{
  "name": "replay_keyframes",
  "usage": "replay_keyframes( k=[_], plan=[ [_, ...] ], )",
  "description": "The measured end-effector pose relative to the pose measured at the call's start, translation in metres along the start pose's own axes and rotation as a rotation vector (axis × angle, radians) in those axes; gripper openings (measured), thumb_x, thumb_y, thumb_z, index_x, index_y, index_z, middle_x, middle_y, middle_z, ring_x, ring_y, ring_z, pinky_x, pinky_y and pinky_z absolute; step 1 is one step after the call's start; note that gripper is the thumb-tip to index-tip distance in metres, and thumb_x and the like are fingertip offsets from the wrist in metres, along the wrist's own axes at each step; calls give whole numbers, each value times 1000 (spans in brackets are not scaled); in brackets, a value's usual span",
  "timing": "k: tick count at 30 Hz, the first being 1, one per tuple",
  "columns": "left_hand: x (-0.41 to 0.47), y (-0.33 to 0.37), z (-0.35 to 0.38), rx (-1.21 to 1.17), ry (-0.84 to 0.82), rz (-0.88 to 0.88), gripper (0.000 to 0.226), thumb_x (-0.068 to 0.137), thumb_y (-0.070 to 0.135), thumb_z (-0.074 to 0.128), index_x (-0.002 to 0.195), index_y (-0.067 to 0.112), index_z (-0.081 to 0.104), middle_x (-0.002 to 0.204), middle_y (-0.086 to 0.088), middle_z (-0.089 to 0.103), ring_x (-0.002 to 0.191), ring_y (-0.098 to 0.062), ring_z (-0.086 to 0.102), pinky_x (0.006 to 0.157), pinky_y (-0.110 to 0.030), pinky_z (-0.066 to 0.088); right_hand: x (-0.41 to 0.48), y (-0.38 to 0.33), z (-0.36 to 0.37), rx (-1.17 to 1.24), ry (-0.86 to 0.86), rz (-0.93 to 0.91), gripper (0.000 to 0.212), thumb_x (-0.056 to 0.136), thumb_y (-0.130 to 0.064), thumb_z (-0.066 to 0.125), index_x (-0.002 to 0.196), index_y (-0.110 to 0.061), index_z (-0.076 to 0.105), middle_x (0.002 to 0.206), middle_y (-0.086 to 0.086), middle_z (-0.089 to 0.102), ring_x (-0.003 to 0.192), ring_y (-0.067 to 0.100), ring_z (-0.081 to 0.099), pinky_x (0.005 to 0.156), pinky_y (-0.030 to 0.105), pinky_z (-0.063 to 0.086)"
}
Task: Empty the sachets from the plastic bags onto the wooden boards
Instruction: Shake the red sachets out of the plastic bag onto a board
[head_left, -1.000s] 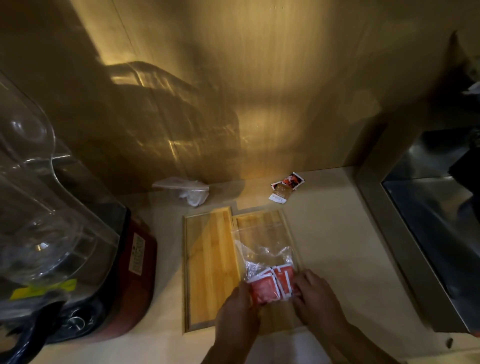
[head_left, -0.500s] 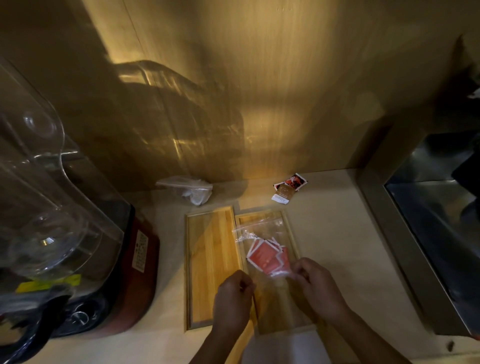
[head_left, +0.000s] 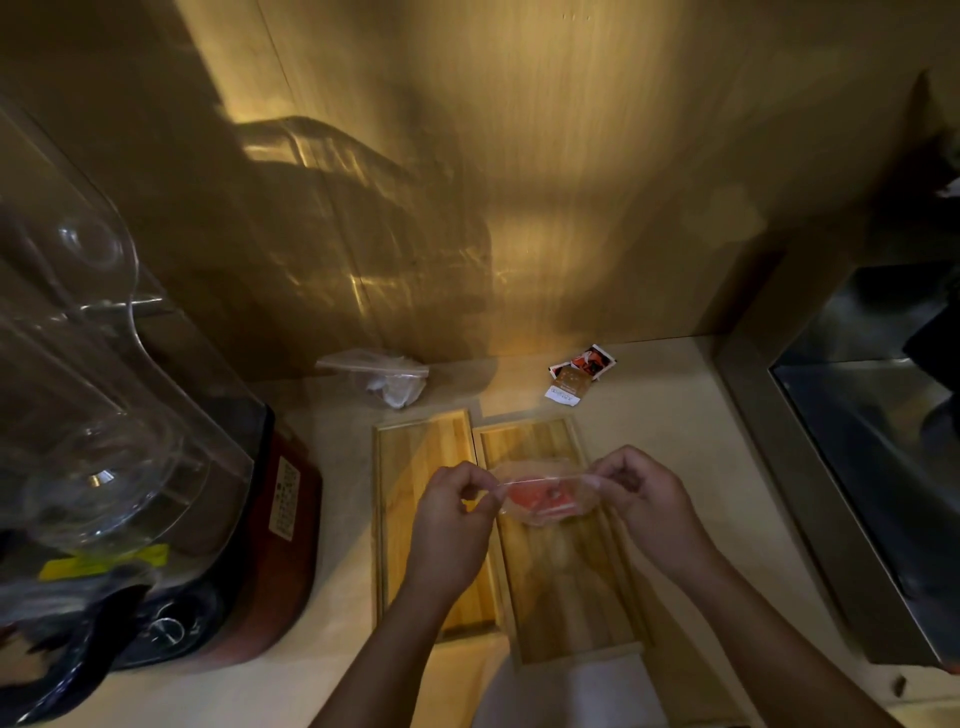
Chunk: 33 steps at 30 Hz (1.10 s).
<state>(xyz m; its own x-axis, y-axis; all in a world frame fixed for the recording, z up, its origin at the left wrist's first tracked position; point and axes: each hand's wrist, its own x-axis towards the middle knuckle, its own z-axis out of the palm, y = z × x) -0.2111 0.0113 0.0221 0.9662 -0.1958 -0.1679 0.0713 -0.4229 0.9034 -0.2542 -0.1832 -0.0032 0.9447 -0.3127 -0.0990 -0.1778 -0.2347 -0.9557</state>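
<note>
Two wooden boards lie side by side on the counter, the left board (head_left: 421, 519) and the right board (head_left: 566, 587). Above the right board I hold a clear plastic bag (head_left: 540, 496) stretched between both hands, with red sachets (head_left: 535, 498) showing through it. My left hand (head_left: 457, 512) pinches the bag's left top corner. My right hand (head_left: 639, 488) pinches its right top corner. The bag hangs off the board's surface. Both boards are bare.
A crumpled clear bag (head_left: 384, 382) lies by the wall behind the left board. Loose sachets (head_left: 576, 374) lie behind the right board. A blender with a clear cover (head_left: 104, 395) fills the left side. A steel sink (head_left: 872, 467) sits at the right.
The bag lay flat on the right board with my hands at its near end. Both hands have lifted it by its top edge and hold it up, stretched, above the board.
</note>
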Motion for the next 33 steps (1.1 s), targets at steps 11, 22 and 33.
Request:
replay_keyframes(
  k=[11, 22, 33],
  plan=[
    [-7, -4, 0, -164, -178, -35, 16, 94, 18, 45, 81, 13, 52, 81, 3, 59, 85, -12, 58, 79, -34, 43, -4, 6, 3, 71, -81, 42, 20, 88, -16, 56, 71, -22, 47, 67, 17, 56, 68, 22, 52, 68, 37, 38],
    [9, 16, -7, -65, -105, 99, 17, 94, 23, 46, 80, 14, 50, 79, -34, 63, 74, -46, 61, 69, -56, 50, 9, -13, 2, 58, -5, -33, 25, 89, -19, 54, 68, -31, 50, 60, -4, 70, 54, 10, 64, 56, 31, 48],
    [23, 25, 1, -85, -171, 55, 24, 95, 24, 47, 72, 19, 47, 47, 1, 60, 51, -24, 67, 62, -55, 57, 16, -22, -7, -14, 87, 17, 19, 88, -22, 56, 73, -18, 47, 42, -4, 56, 41, 16, 49, 48, 33, 41]
  ],
)
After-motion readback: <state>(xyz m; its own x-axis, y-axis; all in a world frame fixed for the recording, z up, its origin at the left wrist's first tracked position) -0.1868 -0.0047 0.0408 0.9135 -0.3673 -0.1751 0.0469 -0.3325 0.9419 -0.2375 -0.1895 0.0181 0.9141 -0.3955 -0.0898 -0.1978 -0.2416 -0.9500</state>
